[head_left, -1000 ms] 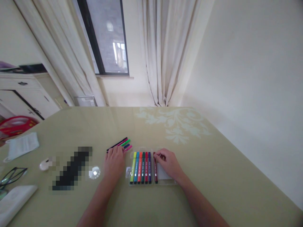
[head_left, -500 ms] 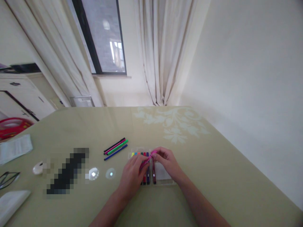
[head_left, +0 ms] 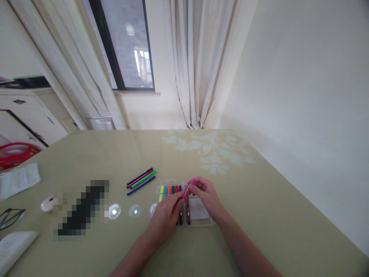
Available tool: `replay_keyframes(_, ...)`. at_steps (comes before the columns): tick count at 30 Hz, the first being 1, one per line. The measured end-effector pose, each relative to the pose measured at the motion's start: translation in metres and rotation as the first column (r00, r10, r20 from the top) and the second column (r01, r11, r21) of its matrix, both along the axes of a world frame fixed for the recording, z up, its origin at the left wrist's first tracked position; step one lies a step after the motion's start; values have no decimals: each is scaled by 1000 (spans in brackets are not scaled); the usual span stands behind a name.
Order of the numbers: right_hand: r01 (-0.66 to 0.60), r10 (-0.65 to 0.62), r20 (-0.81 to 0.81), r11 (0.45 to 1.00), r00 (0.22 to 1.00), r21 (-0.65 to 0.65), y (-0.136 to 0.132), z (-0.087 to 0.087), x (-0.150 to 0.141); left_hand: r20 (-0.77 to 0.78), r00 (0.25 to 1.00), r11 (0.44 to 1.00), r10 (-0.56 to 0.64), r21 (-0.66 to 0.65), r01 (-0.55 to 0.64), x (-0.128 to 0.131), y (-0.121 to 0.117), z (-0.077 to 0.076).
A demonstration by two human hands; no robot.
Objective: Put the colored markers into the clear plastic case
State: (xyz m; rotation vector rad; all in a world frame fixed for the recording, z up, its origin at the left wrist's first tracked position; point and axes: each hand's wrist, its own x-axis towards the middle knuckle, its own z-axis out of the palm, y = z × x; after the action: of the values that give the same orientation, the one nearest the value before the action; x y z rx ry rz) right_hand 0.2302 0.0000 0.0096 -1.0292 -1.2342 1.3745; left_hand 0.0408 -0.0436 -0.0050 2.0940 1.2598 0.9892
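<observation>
My table (head_left: 259,200) wears an olive cloth with a pale floral print at its far side. On it lie a clear marker tray (head_left: 198,211), four loose markers (head_left: 141,180) to its left, glasses (head_left: 10,217), a folded white cloth (head_left: 19,180) and a small white disc (head_left: 46,204).

- From my feed the room is evenly lit and soft, moderately bright, with no harsh shadows.
- Daylight enters through the window (head_left: 127,42) at 11 o'clock, filtered by pale curtains (head_left: 196,61).
- The glossy desk (head_left: 259,200) shows small round glare spots (head_left: 114,211) at 8 o'clock.
- Wide-angle distortion bends walls and curtains towards the edges.
- A pixelated block (head_left: 82,209) masks something at 8 o'clock.
- My hands look slightly soft; fine detail is poor.
</observation>
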Motion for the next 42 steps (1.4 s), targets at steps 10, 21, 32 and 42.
replay_keyframes(10, 73, -72, 205, 997, 976, 0, 12, -4, 21, -142, 990, 992, -4, 125, 22, -8, 4, -3)
replay_keyframes(21, -4, -57, 551, 994, 832, 109, 4, -7, 13, -414, 873, 945, -258, 80, 317, -4, -3, 11)
replay_keyframes(32, -119, -117, 751, 960, 650, 253, 3, -5, 12, -424, 850, 928, -312, 55, 368, -2, -6, 13)
replay_keyframes(42, -151, -168, 825, 945, 539, 291, 1, -1, 13, -469, 825, 909, -316, 100, 405, -1, -3, 12)
